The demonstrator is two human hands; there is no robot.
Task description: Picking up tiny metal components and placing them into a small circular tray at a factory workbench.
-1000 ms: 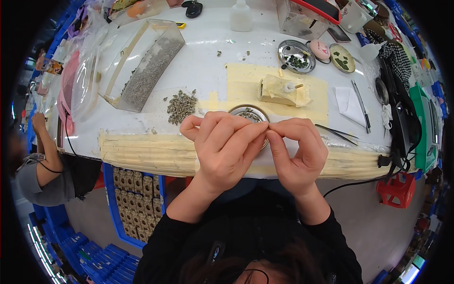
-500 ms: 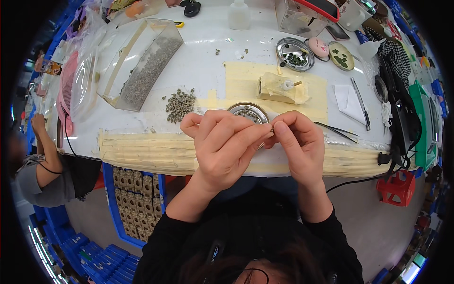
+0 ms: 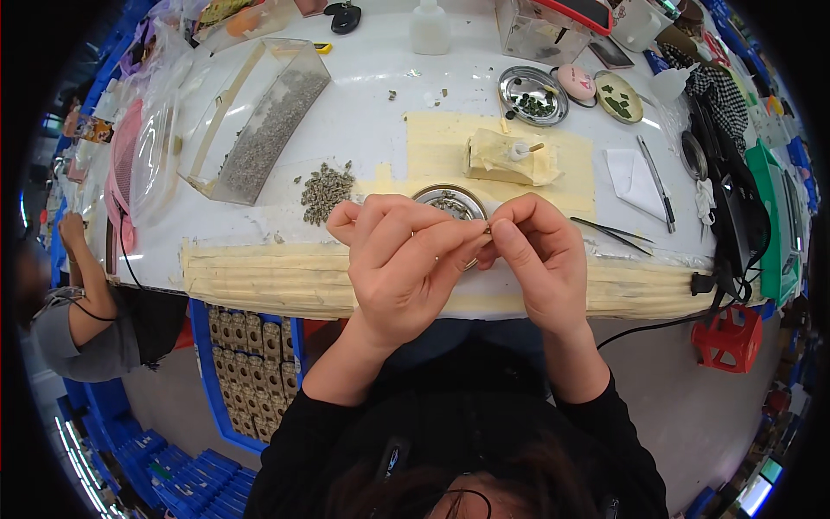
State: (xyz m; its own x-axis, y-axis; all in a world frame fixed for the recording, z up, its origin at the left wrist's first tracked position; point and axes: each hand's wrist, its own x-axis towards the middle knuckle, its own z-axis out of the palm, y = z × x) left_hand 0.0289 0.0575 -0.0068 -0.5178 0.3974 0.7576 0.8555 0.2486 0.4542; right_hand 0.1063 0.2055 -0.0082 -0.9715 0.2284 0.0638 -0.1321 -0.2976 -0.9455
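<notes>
My left hand [image 3: 399, 259] and my right hand [image 3: 534, 251] meet fingertip to fingertip just above the table's front edge. Together they pinch one tiny greenish-grey piece [image 3: 488, 229] between thumbs and forefingers. Right behind the fingers a small round metal dish [image 3: 448, 200] with a few bits in it is partly hidden. A loose pile of small grey-green pieces [image 3: 325, 189] lies on the white table [image 3: 372, 121], to the left of my left hand.
A clear tilted bin of grey granules [image 3: 259, 121] stands at back left. Yellow taped sheet with a wrapped block [image 3: 510, 158], black tweezers [image 3: 612, 235], two metal dishes [image 3: 532, 95], a white bottle [image 3: 430, 28]. Another person's arm [image 3: 82, 259] at left. Blue crates below.
Both hands have stayed together over the dish; the fingers have shifted slightly around the tiny piece, the right fingertips closing in toward the left thumb.
</notes>
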